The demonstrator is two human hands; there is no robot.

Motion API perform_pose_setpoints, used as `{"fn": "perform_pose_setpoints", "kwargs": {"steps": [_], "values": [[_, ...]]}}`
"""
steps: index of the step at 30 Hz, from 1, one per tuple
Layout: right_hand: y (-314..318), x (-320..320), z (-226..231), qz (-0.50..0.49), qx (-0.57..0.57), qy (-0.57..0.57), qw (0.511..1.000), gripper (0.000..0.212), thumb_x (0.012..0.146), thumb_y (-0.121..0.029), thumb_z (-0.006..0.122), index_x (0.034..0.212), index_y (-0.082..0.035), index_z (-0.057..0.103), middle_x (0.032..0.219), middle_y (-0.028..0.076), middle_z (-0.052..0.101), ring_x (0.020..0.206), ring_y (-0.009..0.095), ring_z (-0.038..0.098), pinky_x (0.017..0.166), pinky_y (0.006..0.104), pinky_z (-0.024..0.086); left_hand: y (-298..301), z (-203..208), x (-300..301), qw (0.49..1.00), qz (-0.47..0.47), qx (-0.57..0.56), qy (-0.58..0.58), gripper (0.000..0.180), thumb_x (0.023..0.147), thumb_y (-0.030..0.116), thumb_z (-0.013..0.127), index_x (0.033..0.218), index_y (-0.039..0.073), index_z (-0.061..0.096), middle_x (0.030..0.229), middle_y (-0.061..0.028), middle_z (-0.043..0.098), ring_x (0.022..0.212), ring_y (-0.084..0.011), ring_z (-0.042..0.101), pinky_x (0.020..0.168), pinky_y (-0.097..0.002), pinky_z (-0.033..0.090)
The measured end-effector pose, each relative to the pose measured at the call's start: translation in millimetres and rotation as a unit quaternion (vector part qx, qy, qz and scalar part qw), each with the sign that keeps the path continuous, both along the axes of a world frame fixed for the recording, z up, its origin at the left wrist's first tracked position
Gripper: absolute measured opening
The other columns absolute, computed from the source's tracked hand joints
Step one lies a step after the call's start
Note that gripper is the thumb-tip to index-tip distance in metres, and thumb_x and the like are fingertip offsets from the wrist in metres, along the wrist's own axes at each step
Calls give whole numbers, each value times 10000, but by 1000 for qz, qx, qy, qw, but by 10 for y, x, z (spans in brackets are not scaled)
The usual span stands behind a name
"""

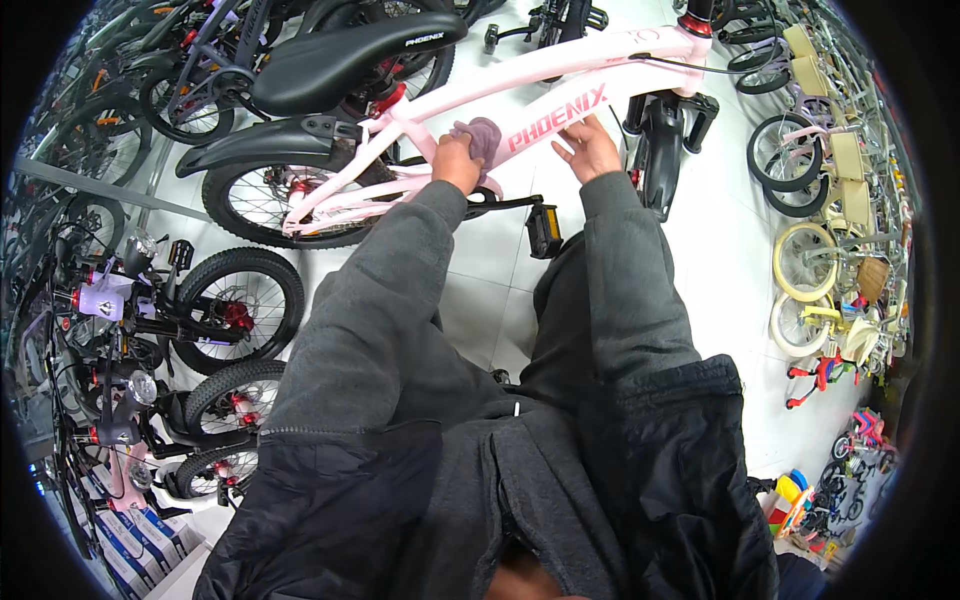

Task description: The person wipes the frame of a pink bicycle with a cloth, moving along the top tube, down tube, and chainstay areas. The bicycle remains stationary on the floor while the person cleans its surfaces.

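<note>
On the pink bicycle frame [560, 85], the left hand [455, 160] grips a purple cloth [485, 138]; the right hand [588, 148] rests with fingers spread, fingertips hidden.

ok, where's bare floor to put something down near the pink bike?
Bare white floor between the pink bike's front wheel and the row of small bikes at right. Smaller patch under the pedal. Left is packed with parked bikes.

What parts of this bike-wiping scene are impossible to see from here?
Head view only:
- Left hand fingers: wrapped in the purple cloth.
- Pink bike frame front end and handlebars: cut off by the top edge.
- Rear wheel: partly behind the black mudguard.
- Right hand palm: faces the frame.
</note>
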State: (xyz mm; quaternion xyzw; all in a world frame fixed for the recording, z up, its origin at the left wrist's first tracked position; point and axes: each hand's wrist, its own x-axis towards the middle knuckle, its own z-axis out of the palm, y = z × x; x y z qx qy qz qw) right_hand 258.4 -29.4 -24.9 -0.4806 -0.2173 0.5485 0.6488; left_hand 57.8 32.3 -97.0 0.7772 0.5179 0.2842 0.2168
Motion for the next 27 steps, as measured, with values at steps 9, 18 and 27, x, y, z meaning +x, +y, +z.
{"fn": "perform_pose_setpoints", "kwargs": {"steps": [9, 18, 27], "values": [[-29, 30, -146, 9, 28, -13, 999, 532, 779, 32, 355, 1306, -37, 349, 1306, 86, 420, 1069, 217, 472, 927, 389, 415, -222, 386, 476, 979, -63, 66, -181, 476, 649, 54, 679, 1091, -11, 516, 1067, -219, 459, 959, -378, 497, 831, -387, 432], [-2, 28, -181, -60, -12, 10, 998, 332, 871, -25, 334, 1159, -28, 499, 1078, 102, 580, 908, 199, 601, 732, 344, 542, -238, 645, 681, 912, -190, 363, -16, 225, 695, 81, 569, 917, 103, 600, 1064, -109, 473, 954, -275, 509, 754, -335, 496], [-37, -37, -138, -38, 7, -14, 999, 536, 741, 28, 378, 1272, -34, 422, 1234, 91, 500, 971, 188, 533, 816, 345, 441, -243, 369, 66, 919, -224, 237, 222, 134, 672, 91, 594, 781, 40, 654, 1008, -82, 502, 947, -286, 529, 673, -323, 555]]}}
